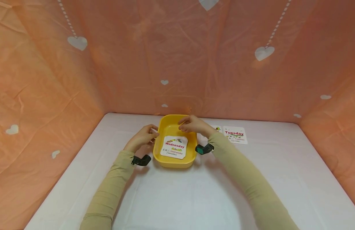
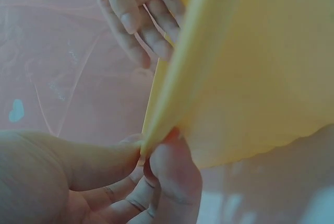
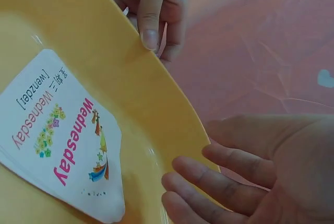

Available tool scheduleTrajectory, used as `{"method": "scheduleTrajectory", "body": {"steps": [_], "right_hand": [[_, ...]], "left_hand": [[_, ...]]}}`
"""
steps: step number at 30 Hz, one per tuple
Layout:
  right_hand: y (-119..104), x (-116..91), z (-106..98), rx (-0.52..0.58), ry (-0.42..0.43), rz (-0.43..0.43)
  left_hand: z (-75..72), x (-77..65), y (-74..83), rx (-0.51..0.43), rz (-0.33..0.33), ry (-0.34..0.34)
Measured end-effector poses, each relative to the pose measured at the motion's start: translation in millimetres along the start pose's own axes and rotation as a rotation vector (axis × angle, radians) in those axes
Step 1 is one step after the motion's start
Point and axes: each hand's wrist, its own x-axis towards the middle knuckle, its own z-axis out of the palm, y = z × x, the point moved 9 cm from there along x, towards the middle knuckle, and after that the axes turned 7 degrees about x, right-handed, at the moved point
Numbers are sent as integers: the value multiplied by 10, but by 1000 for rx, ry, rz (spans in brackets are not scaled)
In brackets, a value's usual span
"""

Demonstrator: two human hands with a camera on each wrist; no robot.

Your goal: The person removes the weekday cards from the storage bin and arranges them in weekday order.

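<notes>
A yellow plastic tray (image 1: 169,127) stands on the table, and a white "Wednesday" card (image 1: 174,147) lies inside it, toward the near end. My left hand (image 1: 143,138) is at the tray's left side; the left wrist view shows its thumb and forefinger pinching the tray's rim (image 2: 172,91). Over the far right part of the tray is my right hand (image 1: 196,125), its fingers spread and relaxed, with nothing held. In the right wrist view these fingers (image 3: 219,182) reach across the rim, apart from the card (image 3: 68,135).
To the right of the tray lies a "Tuesday" card (image 1: 235,134). Beside it another card (image 1: 217,128) is partly hidden by the right wrist. A white cloth covers the table (image 1: 177,198), and orange fabric (image 1: 194,64) with hearts hangs behind and at both sides.
</notes>
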Motion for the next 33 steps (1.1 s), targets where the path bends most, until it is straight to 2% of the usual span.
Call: {"method": "scheduleTrajectory", "body": {"steps": [13,24,33], "right_hand": [[77,152,104,-149,6,82],[47,210,169,-231,-19,84],[121,277,193,-305,-32,132]], "left_hand": [[13,13,-28,-1,-9,-5],[-1,2,3,-10,-9,-8],[-7,-1,-5,-9,1,-12]]}}
